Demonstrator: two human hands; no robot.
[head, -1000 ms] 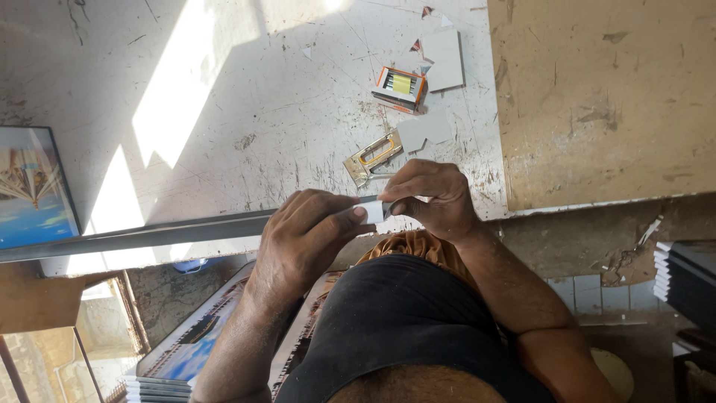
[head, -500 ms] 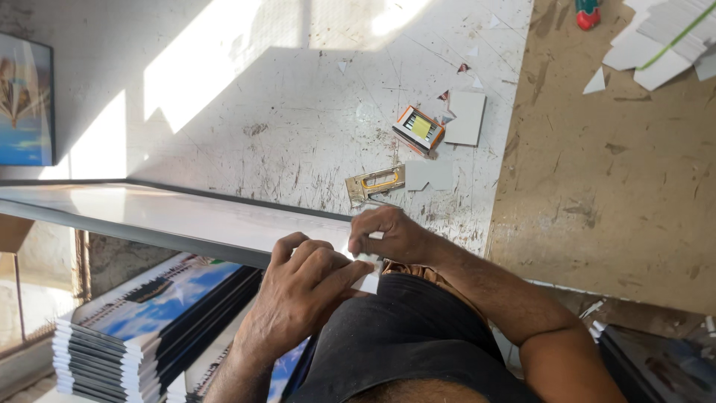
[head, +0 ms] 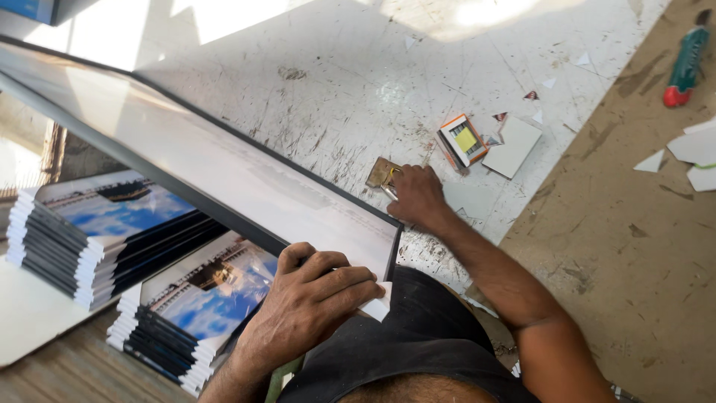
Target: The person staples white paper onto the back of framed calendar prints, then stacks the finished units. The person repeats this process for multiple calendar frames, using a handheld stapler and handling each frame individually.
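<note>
My left hand (head: 309, 298) grips the near corner of a long white panel with a black frame edge (head: 224, 172), which lies tilted across the scratched white table (head: 313, 67). My right hand (head: 414, 198) reaches out over the table and rests on a small flat brownish metal piece (head: 382, 172), fingers closed around a thin tool. A small orange and white box (head: 464, 139) lies just beyond that hand, beside a white card piece (head: 513, 145).
Two stacks of framed sky pictures (head: 89, 224) (head: 198, 306) stand on the floor at the left. A brown board (head: 634, 224) covers the right side, with white scraps (head: 693, 149) and a green and red tool (head: 685, 63) on it.
The view swung left and down. My right hand left the panel corner and moved out to the metal piece on the table. My left hand kept hold of the panel corner.
</note>
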